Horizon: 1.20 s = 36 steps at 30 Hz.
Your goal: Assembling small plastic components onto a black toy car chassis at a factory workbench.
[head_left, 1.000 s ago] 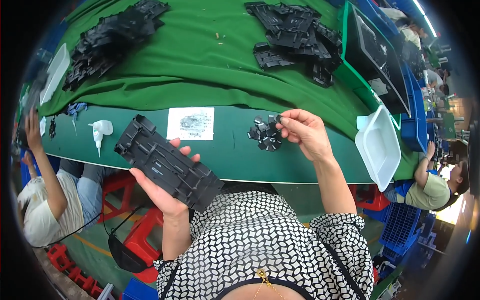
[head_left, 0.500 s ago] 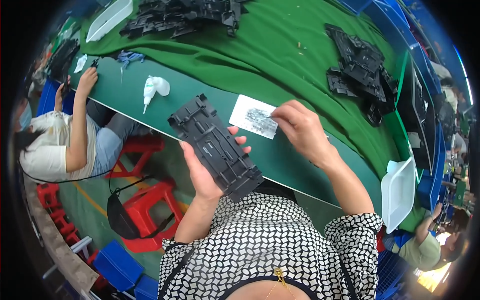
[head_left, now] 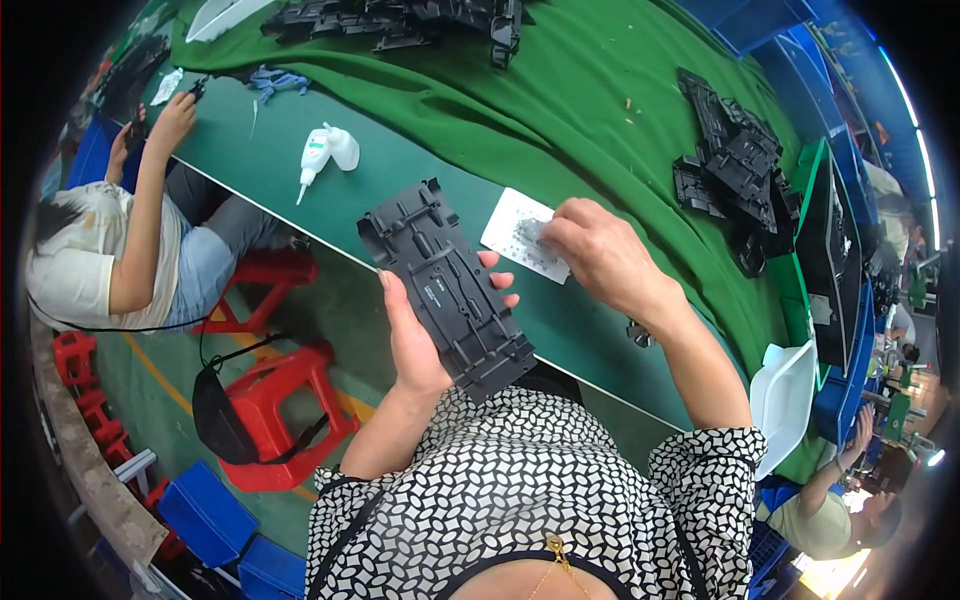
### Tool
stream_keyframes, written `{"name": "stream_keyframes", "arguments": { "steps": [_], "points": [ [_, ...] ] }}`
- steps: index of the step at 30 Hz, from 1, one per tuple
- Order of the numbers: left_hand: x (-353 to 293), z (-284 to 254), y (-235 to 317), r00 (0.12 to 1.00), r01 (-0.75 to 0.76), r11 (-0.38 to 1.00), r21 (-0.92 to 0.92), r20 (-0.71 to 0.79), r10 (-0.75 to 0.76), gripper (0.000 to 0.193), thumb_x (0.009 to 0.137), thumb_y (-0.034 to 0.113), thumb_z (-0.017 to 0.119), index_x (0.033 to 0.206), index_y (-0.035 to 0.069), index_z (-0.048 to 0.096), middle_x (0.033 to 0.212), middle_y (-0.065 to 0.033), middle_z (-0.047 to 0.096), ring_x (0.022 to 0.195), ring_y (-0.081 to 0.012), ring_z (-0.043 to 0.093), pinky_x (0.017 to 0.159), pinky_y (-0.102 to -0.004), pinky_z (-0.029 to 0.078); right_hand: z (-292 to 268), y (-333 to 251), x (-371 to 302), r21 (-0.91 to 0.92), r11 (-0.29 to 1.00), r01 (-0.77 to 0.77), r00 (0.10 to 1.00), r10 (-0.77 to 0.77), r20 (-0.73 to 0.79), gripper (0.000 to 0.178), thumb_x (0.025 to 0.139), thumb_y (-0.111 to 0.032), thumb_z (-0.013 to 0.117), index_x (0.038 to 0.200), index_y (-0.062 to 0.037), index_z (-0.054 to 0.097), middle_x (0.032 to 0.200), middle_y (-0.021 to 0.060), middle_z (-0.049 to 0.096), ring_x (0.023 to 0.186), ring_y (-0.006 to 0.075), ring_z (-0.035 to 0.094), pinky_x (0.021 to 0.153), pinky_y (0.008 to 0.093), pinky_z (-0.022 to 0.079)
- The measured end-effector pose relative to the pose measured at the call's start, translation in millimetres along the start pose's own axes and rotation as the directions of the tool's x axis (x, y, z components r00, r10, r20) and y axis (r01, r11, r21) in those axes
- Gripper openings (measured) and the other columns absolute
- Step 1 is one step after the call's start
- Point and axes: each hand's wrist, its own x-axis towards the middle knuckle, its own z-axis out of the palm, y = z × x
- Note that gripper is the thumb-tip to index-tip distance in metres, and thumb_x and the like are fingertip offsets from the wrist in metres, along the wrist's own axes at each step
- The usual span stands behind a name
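Observation:
My left hand (head_left: 408,335) is closed round a long black molded plastic part (head_left: 447,290), tilted above the near edge of the table, with its ribbed side up. To the right of the part lies a white card (head_left: 512,232) covered with small grey bits, too small to make out one by one. Over the card's right side, my right hand (head_left: 605,245) has its fingers pinched together, pointing down at the bits. Whatever is between those fingertips is hidden.
White squeeze bottles (head_left: 328,155) lie left of the black part. Black plastic parts are heaped on the green cloth (head_left: 590,110), at the back and at the right (head_left: 735,160). A white tray (head_left: 783,405) sits far right. At the left, a co-worker (head_left: 130,230) handles small black pieces.
My right fingers have closed down onto the bits on the card, and the back of the hand has turned more upward. My left hand still holds the black part. The view has shifted slightly.

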Motion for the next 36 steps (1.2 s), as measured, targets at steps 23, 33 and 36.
{"name": "stream_keyframes", "arguments": {
  "steps": [23,33,36],
  "points": [
    [-2,6,-1,1.000,-0.009,1.000,0.023,-0.024,0.009,0.086,0.089,0.071,0.020,0.127,-0.003,0.042,0.118,-0.0175,0.055,0.102,-0.0286,0.059,0.087,-0.0444,0.051,2,-5,-1,0.024,1.000,-0.018,0.999,0.019,-0.041,0.010,0.074,0.000,0.055,0.083,-0.0002,0.059,0.078,0.0138,0.053,0.079,0.0306,0.055,0.070,0.0418,0.046],
    [-3,7,-2,1.000,-0.026,0.999,0.038,0.001,0.026,0.085,0.089,0.070,0.021,0.133,-0.001,0.038,0.124,-0.0184,0.051,0.102,-0.0289,0.059,0.085,-0.0478,0.052,-14,-8,-11,0.181,0.972,-0.152,0.988,0.143,0.066,0.012,0.080,-0.005,0.056,0.087,0.0005,0.063,0.085,0.0154,0.059,0.084,0.0317,0.059,0.072,0.0409,0.048],
    [-4,7,-2,0.999,-0.033,0.998,0.052,-0.014,0.033,0.084,0.090,0.070,0.022,0.133,0.000,0.038,0.125,-0.0182,0.051,0.102,-0.0287,0.059,0.085,-0.0478,0.052,-24,-16,-7,0.386,0.815,-0.432,0.901,0.404,0.157,0.015,0.079,-0.009,0.057,0.087,0.0019,0.065,0.084,0.0160,0.062,0.080,0.0318,0.061,0.073,0.0391,0.048]
  ]
}}
